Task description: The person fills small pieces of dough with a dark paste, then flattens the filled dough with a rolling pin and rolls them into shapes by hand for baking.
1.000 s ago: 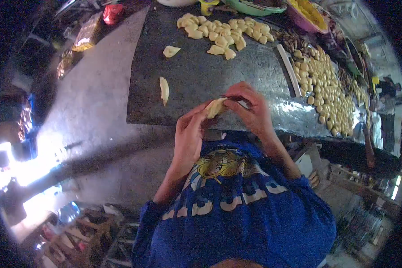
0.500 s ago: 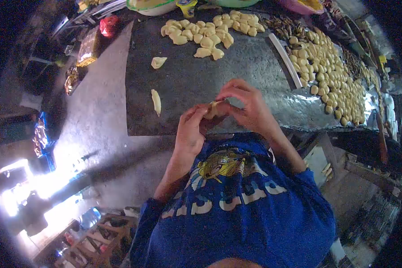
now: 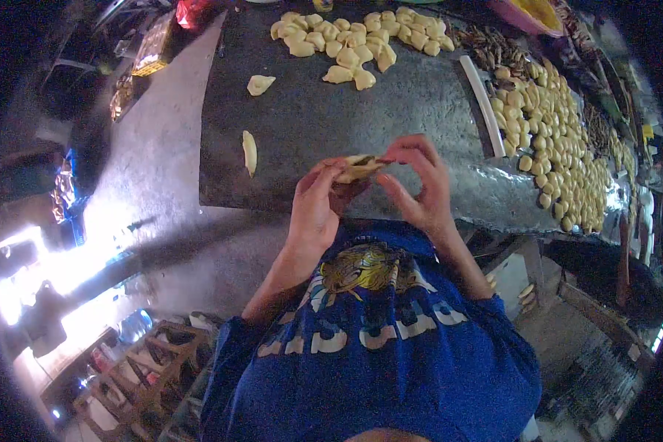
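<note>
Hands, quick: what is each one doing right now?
Left hand: closed around a dough piece, cradling it.
Right hand: fingertips pinching the same dough piece's edge; other fingers spread loose.

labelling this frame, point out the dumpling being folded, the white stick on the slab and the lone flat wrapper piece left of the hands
dumpling (image 3: 355, 169), head view, on its pale dough top
white stick (image 3: 482, 103), head view, on its middle
wrapper piece (image 3: 250, 152), head view, on its centre

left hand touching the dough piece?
Touching. The head view shows the left hand with its fingers curled under and around the dough piece, no gap; the right hand pinches its other end.
</note>
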`<action>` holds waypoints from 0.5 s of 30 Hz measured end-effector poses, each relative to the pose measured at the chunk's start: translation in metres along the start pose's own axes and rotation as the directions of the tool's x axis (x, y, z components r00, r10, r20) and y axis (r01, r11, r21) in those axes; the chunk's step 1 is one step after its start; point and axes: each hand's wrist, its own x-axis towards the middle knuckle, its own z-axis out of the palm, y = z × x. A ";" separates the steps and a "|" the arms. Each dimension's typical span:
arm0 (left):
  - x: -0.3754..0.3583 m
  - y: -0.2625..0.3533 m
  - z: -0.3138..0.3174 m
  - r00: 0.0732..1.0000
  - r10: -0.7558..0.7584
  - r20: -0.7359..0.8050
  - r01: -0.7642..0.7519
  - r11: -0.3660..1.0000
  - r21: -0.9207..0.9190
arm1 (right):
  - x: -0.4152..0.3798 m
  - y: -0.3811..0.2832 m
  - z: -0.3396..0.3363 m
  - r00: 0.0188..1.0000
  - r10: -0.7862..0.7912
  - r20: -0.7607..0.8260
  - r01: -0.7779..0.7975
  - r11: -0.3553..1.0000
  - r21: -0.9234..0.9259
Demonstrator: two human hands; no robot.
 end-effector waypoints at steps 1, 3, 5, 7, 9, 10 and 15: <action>-0.003 0.000 0.007 0.998 0.055 -0.009 -0.055 0.998 0.035 | 0.003 -0.005 0.003 0.996 0.083 -0.026 -0.083 0.996 0.012; -0.006 -0.004 0.015 0.988 0.153 -0.011 -0.152 0.986 0.073 | 0.005 -0.008 0.010 0.970 0.239 -0.048 -0.236 0.970 0.064; -0.006 -0.008 0.021 0.971 0.237 -0.003 -0.236 0.969 0.078 | 0.001 -0.003 0.018 0.925 0.378 -0.030 -0.371 0.918 0.138; -0.007 -0.008 0.022 0.976 0.217 0.001 -0.216 0.974 0.066 | -0.003 0.005 0.022 0.935 0.344 -0.084 -0.306 0.905 0.297; -0.007 -0.007 0.021 0.985 0.173 -0.007 -0.173 0.984 0.047 | -0.003 0.005 0.023 0.928 0.360 -0.098 -0.294 0.868 0.399; -0.006 -0.006 0.020 0.991 0.136 -0.014 -0.136 0.990 0.033 | -0.002 0.002 0.021 0.916 0.390 -0.087 -0.321 0.847 0.423; -0.007 -0.004 0.012 0.992 0.094 0.089 -0.095 0.995 0.008 | 0.003 -0.004 0.016 0.904 0.424 -0.062 -0.344 0.804 0.484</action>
